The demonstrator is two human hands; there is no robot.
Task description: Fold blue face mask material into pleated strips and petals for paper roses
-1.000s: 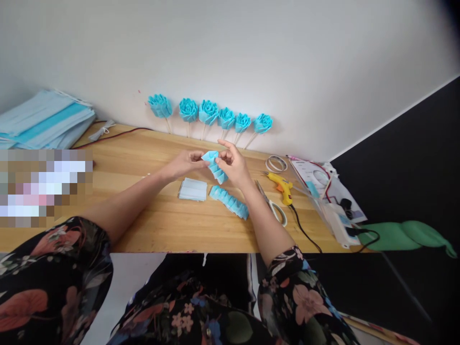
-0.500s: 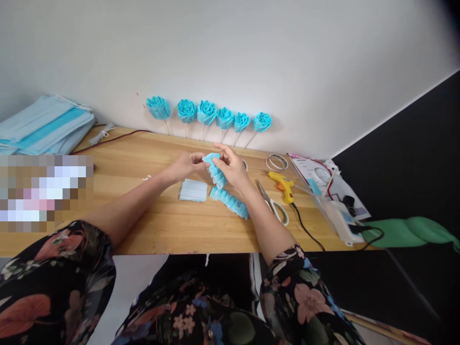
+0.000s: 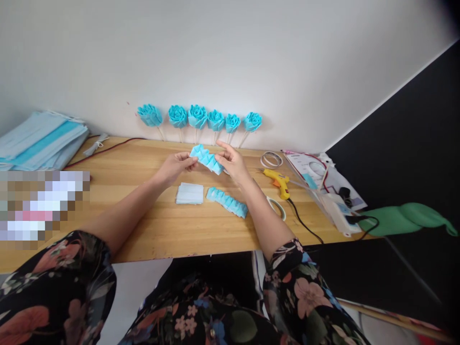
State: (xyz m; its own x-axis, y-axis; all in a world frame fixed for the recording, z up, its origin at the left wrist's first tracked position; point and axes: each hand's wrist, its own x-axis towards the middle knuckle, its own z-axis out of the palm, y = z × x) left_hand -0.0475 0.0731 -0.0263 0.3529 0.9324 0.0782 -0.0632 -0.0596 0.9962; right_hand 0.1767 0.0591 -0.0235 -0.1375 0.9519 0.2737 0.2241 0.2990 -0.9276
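Note:
Between my hands a folded blue strip (image 3: 206,158) with a zigzag edge is held up above the table. My left hand (image 3: 176,167) pinches its left end, and my right hand (image 3: 233,163) grips its right end with the thumb on the front. Below it on the table lies a similar pleated blue strip (image 3: 227,202). A small stack of pale rectangular pieces (image 3: 189,193) sits to the left of that one. Behind my hands several blue fabric-like roses (image 3: 197,116) on thin sticks lean against the wall.
A yellow glue gun (image 3: 277,182) and partly hidden scissors (image 3: 276,208) lie right of my right arm, near a tape roll (image 3: 271,160). A white power strip (image 3: 339,215) stands at the right edge. Blue face masks (image 3: 43,139) are piled at the far left.
The held strip has turned from hanging steeply to lying more sideways, stretched out between my hands. My left hand has moved slightly left. The camera view has shifted a little.

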